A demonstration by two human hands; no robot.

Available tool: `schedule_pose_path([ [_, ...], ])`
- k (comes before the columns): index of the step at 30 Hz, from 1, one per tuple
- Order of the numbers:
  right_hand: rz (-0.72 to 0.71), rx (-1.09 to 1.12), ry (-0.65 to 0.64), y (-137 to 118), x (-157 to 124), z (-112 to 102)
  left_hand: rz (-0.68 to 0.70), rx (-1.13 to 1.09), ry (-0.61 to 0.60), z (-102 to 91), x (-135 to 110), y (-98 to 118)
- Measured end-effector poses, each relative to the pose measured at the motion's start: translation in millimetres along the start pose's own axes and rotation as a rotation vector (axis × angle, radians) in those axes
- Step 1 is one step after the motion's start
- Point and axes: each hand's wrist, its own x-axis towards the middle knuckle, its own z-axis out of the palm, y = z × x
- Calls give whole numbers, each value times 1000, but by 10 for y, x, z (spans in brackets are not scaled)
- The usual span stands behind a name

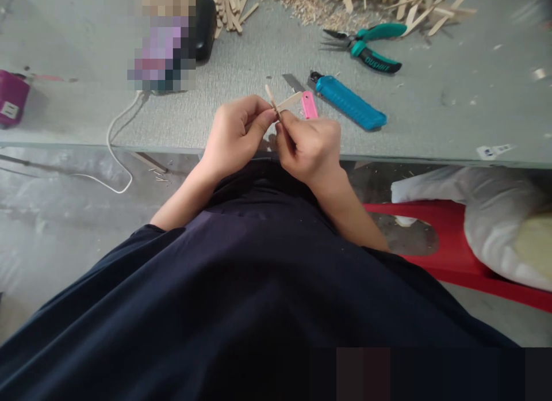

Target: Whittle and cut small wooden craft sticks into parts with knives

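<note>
Just over the table's near edge, my left hand (235, 133) and my right hand (313, 145) meet with fingertips pinched together. Between them are thin wooden craft sticks (290, 101) that cross each other, their free ends pointing up and to the right. Fingers cover the crossing, so I cannot tell how the sticks are joined there. A small pink cutter (309, 104) with its blade out lies right behind my right hand. Beyond it is a blue utility knife (351, 102), lying at a slant. Green-and-black long-nose pliers (364, 47) rest farther back with jaws apart.
Piles of wooden sticks (233, 7) and shavings (310, 4) cover the far part of the grey table (241, 73). At left stand a phone (164, 41) with a white cable (110, 130), a black case (206, 28) and a purple box (12, 99). A red chair (452, 234) is at right.
</note>
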Motion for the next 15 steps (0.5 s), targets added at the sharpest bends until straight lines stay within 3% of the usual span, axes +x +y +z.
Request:
schedule_pose_path([
  [4, 20, 38, -48, -36, 9, -42, -12, -3, -7, 9, -15, 12],
  [15, 55, 82, -18, -100, 25, -102, -54, -41, -60, -12, -29, -28],
])
